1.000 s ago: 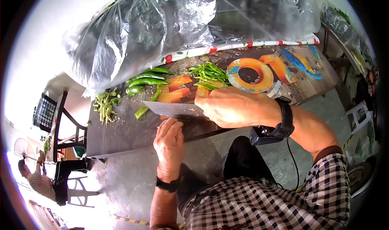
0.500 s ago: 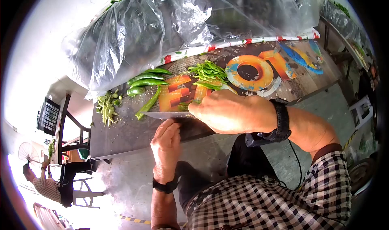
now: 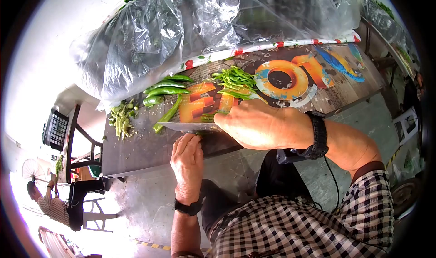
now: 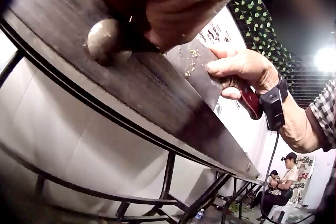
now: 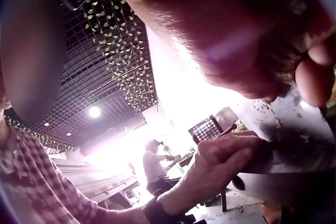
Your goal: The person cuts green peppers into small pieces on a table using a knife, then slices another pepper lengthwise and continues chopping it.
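Observation:
A broad-bladed knife [image 3: 184,126] lies across the near part of the table, its handle gripped by my right hand [image 3: 268,124]. In the left wrist view the dark red handle [image 4: 251,100] shows below that hand, and bits cling to the blade [image 4: 190,66]. My left hand [image 3: 187,160] has curled fingers at the table edge, right by the blade, holding a green pepper [image 3: 199,133] mostly hidden under the fingertips. Beyond the blade are cut green strips [image 3: 207,117] and a long pepper [image 3: 169,114].
Whole green peppers [image 3: 165,91] lie farther back, beside a pile of sliced strips [image 3: 236,80]. Pepper stems and trimmings [image 3: 121,121] sit at the left. Clear plastic sheeting [image 3: 150,49] covers the table's far side. Another person [image 3: 52,205] sits at far left.
The blade dropped flatter toward my left fingers, then tilted up slightly again. Cut green strips now show behind the blade. My left hand stays at the table edge with little movement.

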### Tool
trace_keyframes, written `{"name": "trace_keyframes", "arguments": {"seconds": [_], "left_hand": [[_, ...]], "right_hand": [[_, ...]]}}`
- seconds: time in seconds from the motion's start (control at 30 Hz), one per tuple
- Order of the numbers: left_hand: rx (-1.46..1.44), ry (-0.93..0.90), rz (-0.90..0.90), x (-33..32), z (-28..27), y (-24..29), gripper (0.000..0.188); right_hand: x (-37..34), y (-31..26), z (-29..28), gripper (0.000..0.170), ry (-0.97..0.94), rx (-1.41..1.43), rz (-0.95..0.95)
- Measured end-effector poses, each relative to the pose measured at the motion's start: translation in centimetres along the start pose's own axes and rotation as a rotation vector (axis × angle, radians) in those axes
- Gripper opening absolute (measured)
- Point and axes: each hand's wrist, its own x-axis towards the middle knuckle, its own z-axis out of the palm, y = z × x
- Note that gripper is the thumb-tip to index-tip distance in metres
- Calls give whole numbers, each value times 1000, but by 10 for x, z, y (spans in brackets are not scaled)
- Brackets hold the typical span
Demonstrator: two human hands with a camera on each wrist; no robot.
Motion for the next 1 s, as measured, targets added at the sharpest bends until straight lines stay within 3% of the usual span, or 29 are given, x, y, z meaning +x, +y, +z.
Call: {"name": "trace_keyframes", "arguments": {"seconds": [0.57,1.0], "left_hand": [[-23,0,4,-1,1,-3,23],[-36,6,-16,-1,2,-3,21]], "right_hand": [[1,0,-10,8,21,104,54],[10,7,-8,11,-36,158,-13]]}}
